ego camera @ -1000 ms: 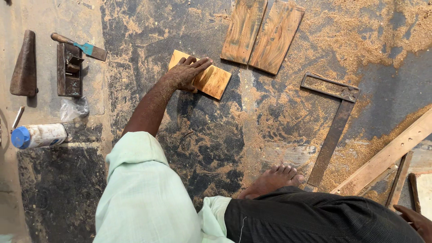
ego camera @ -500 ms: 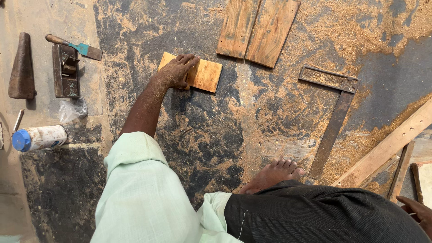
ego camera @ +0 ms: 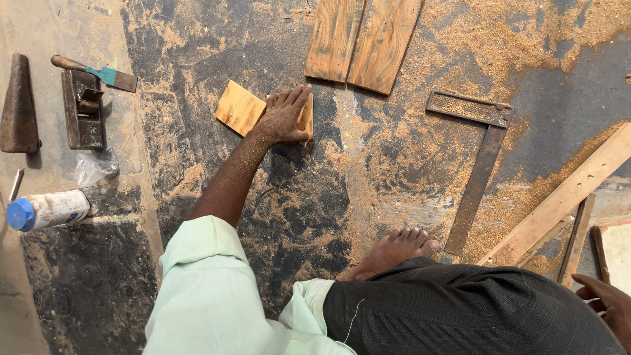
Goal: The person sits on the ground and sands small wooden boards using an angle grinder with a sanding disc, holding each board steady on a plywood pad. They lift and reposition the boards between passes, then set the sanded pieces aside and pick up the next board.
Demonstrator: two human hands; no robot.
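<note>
The left hand (ego camera: 284,117) lies flat, fingers spread, pressing on the small yellowish flat wooden block (ego camera: 244,108) on the sawdust-strewn floor (ego camera: 197,52) at upper centre; nothing is lifted yet. The right hand (ego camera: 608,304), lower right, looks loosely curled and empty.

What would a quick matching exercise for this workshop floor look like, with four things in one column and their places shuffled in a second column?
Things:
1. small wooden block
2. metal square
3. white bottle with blue cap
4. two wooden planks

Places:
A. far left edge, lying on its side
B. under the left hand
C. top centre, side by side
D. right of centre, on sawdust, above the bare foot

Pairs: 1-B, 2-D, 3-A, 4-C

The right hand shows only at the frame's lower right edge.
</note>
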